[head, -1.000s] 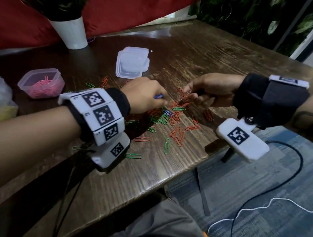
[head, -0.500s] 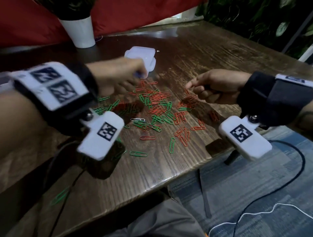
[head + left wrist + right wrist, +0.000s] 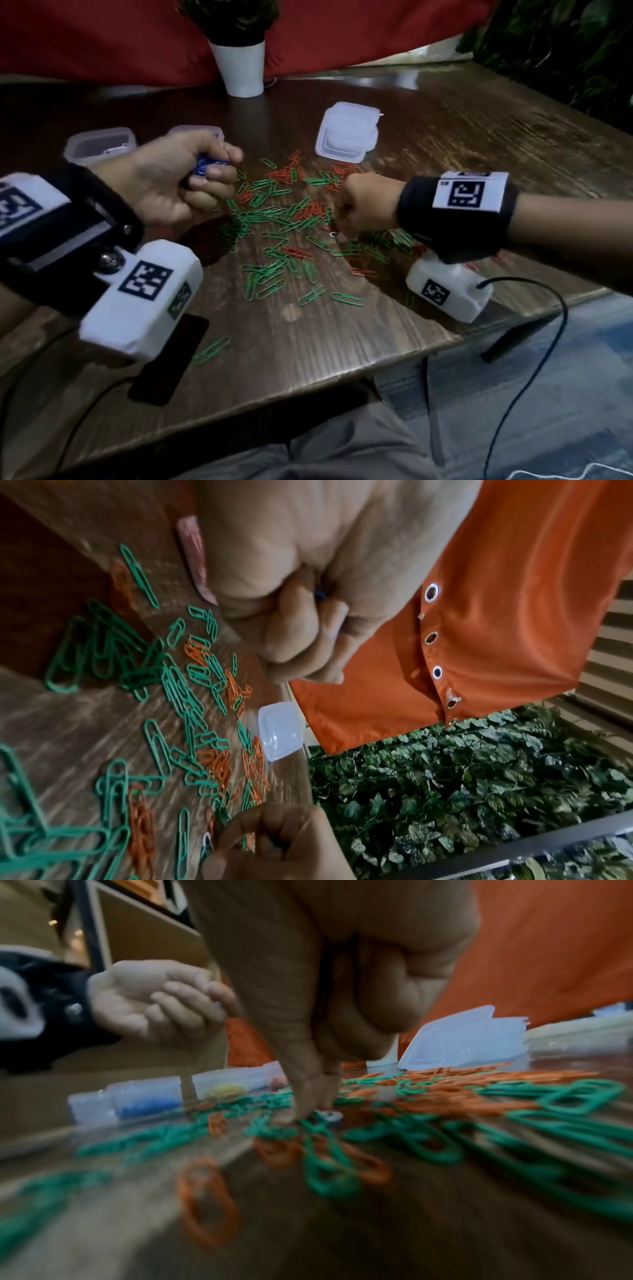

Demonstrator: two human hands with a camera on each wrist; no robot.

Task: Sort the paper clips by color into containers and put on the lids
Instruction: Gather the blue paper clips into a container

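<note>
Green and orange-red paper clips (image 3: 274, 219) lie scattered over the wooden table (image 3: 342, 342). My left hand (image 3: 185, 181) hovers left of the pile and grips a bunch of blue clips (image 3: 205, 162); only a blue tip (image 3: 320, 593) shows in the left wrist view. My right hand (image 3: 368, 205) is curled, with thumb and forefinger down on the pile, pinching a single blue clip (image 3: 337, 235) (image 3: 329, 1116) that lies on the table. Open containers stand at the left: one with blue clips (image 3: 147, 1099), one with yellow clips (image 3: 222, 1088). A stack of clear lids (image 3: 346, 137) sits behind the pile.
A white plant pot (image 3: 241, 68) stands at the back. Two clear containers (image 3: 99, 144) are behind my left hand. A black phone (image 3: 168, 359) lies near the front edge on the left. Cables hang off the table's right corner.
My left hand lifted away from the pile and moved left with the blue clips. My right hand shifted left into the middle of the pile and lowered its fingertips onto a blue clip.
</note>
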